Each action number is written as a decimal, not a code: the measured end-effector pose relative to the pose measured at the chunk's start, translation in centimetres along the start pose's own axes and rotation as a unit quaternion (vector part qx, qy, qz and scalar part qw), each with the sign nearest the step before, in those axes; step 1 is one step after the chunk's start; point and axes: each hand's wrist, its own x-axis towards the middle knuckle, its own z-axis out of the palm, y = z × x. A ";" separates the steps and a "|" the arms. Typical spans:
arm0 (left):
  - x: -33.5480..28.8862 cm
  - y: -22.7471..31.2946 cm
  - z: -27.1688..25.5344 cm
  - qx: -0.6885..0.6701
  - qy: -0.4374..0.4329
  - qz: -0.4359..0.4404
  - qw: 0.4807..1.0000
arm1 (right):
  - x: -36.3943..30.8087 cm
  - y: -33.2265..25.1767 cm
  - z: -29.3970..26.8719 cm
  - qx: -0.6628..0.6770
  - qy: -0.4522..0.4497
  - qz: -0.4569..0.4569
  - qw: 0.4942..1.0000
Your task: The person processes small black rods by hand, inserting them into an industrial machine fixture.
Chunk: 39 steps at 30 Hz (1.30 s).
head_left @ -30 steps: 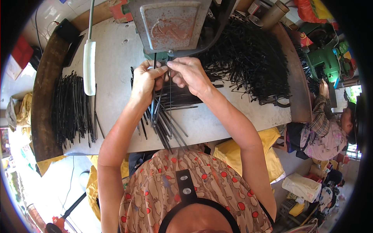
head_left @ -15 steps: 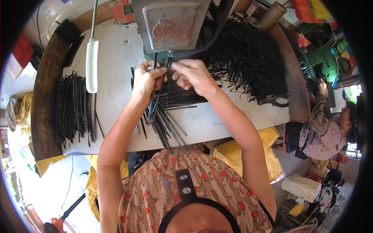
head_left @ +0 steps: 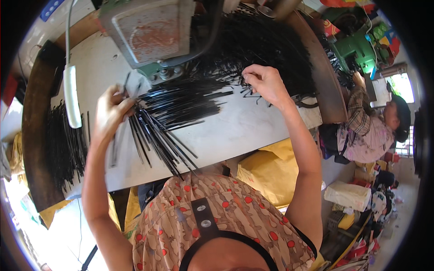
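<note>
On the grey tabletop [head_left: 253, 131], at nine o'clock, the left hand [head_left: 110, 113] has its grip clamped on a fanned bundle of black rods [head_left: 156, 135]. At one o'clock the right hand [head_left: 264, 83], fingers pinched together, reaches into the tangled black pile [head_left: 262, 45].

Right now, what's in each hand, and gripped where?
Left hand holds a bundle of black strips at its upper end. Right hand reaches the black pile; grip unclear.

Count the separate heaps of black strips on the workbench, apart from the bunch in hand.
3: a big tangled pile by the right hand, a flat layer under the machine, and a heap at the table's left end. More may be hidden.
</note>
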 end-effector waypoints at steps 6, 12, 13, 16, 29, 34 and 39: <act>-2.2 -1.5 -2.7 0.581 0.087 0.145 0.796 | -1.6 1.4 -0.3 -0.419 -0.025 -0.237 0.876; -3.6 -0.3 6.2 0.381 -0.062 0.392 0.835 | -1.4 0.7 1.4 -0.545 -0.076 -0.252 0.796; -4.0 0.1 7.7 0.393 -0.087 0.404 0.821 | -1.3 0.7 1.7 -0.543 -0.079 -0.245 0.799; -4.4 0.5 10.5 0.463 -0.094 0.421 0.774 | -1.4 0.8 1.6 -0.497 -0.037 -0.296 0.815; -0.9 -0.8 9.5 0.315 -0.076 0.415 0.850 | -0.2 -0.9 2.6 -0.336 0.042 -0.286 0.896; -1.5 0.8 9.1 0.140 -0.034 0.393 0.908 | 0.4 -2.6 4.8 -0.193 0.081 -0.300 0.931; -2.1 2.1 7.7 -0.025 -0.019 0.222 0.975 | 1.3 -4.7 7.2 -0.021 0.016 -0.209 0.977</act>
